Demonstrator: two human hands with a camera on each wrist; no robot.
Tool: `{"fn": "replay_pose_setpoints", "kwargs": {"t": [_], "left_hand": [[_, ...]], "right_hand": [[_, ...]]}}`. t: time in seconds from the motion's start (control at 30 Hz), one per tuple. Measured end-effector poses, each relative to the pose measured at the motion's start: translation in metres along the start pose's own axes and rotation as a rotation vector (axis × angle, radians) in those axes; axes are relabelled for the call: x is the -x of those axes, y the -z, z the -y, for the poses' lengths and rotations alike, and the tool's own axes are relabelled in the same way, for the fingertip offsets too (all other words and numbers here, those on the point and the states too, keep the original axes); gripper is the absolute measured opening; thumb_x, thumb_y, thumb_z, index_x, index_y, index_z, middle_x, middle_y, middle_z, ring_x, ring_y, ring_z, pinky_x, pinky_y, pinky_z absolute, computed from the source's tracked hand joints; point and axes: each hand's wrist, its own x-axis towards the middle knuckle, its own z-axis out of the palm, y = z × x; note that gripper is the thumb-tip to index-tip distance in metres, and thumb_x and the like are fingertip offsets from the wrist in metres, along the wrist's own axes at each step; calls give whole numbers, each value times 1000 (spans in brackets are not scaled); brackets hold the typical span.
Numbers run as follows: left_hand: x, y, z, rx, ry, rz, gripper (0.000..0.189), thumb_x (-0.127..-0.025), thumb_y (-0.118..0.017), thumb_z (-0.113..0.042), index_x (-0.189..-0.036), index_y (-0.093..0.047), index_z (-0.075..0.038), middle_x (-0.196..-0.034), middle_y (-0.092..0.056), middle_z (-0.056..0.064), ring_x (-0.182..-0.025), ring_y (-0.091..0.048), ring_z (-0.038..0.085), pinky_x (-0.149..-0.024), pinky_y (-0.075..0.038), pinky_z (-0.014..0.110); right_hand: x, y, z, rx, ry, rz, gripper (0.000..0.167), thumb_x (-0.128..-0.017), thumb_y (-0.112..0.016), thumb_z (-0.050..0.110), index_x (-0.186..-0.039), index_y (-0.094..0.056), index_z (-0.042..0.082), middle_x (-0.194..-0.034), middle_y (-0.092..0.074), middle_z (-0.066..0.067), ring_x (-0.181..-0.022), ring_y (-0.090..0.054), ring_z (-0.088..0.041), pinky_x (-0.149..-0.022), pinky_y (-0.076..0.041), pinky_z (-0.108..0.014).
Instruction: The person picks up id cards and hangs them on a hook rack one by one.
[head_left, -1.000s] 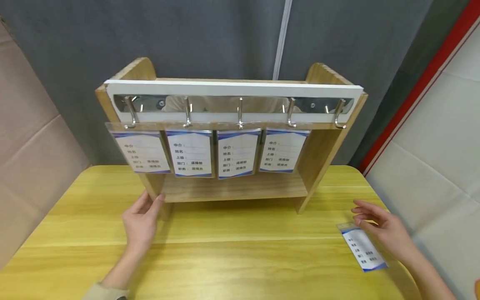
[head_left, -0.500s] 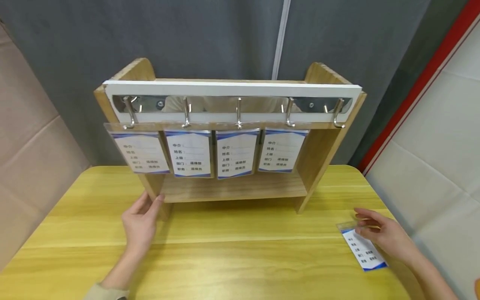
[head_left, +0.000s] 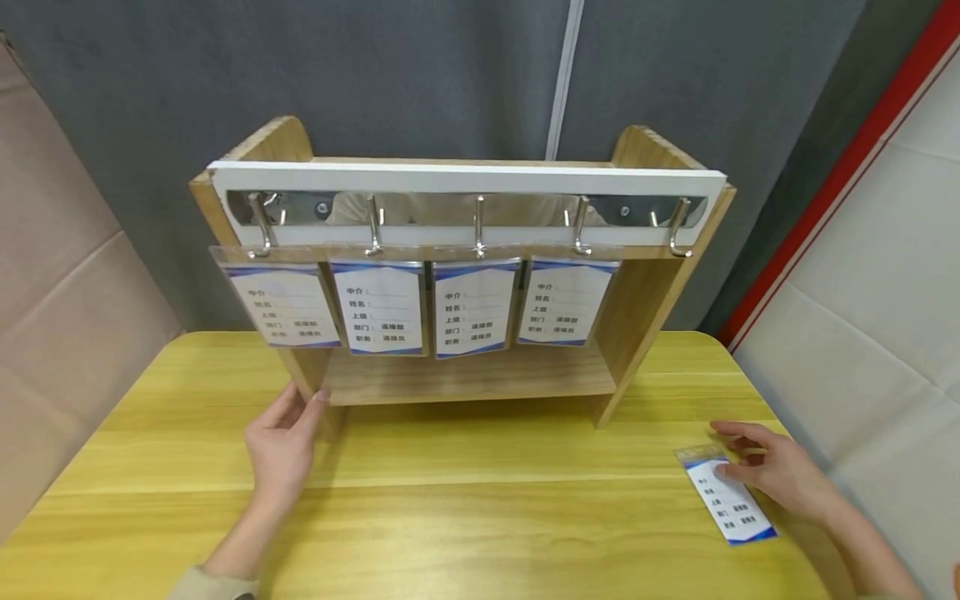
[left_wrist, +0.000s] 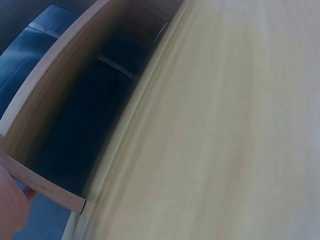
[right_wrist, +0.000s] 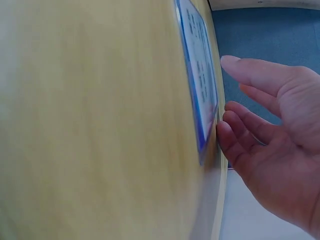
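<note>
A small wooden shelf (head_left: 480,379) stands on the table, with a white hook rail (head_left: 465,177) along its upper front. My left hand (head_left: 279,454) grips the lower left side panel (left_wrist: 45,187), thumb in front and fingers behind. At the right, a clear-sleeved name badge (head_left: 727,500) lies flat on the table. My right hand (head_left: 780,471) is at its right edge, thumb over the card and fingers loosely bent. In the right wrist view the fingertips (right_wrist: 227,132) are close beside the badge (right_wrist: 201,75); whether they touch it I cannot tell.
Several similar badges (head_left: 377,308) hang side by side below the metal hooks. The rightmost hook (head_left: 678,229) carries no badge. A grey curtain (head_left: 420,75) is behind the shelf, and a white panel with a red edge (head_left: 840,175) borders the table's right side.
My right hand has lowered slightly toward the table beside the badge, its thumb shifting from the badge's top end to over the printed card. The left hand and shelf stay still.
</note>
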Motion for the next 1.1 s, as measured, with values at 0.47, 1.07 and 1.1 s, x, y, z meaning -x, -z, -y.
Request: {"fn": "replay_pose_setpoints", "kwargs": {"t": [0.47, 1.07, 1.1], "left_hand": [[0, 0, 2, -33, 9, 5, 39, -92, -71, 7, -130, -65, 3, -122, -66, 16, -97, -71, -1, -88, -59, 21], [0, 0, 0, -14, 17, 1, 40, -91, -71, 8, -130, -64, 3, -124, -62, 22, -96, -71, -1, -87, -59, 21], [-1, 0, 0, -14, 17, 2, 40, -91, -72, 8, -130, -64, 3, -124, -62, 21, -96, -71, -1, -87, -59, 21]], "right_hand": [[0, 0, -7, -7, 3, 73, 58, -80, -89, 15, -130, -65, -3, -118, -65, -13, -88, -52, -1, -70, -51, -14], [0, 0, -5, -23, 58, 75, 51, -80, -88, 12, -126, -69, 1, -119, -65, -12, -90, -54, -1, -72, -53, -14], [0, 0, -5, -28, 66, 76, 51, -81, -88, 12, -126, -69, 1, -120, -64, -12, -90, -55, -1, -72, -53, -14]]}}
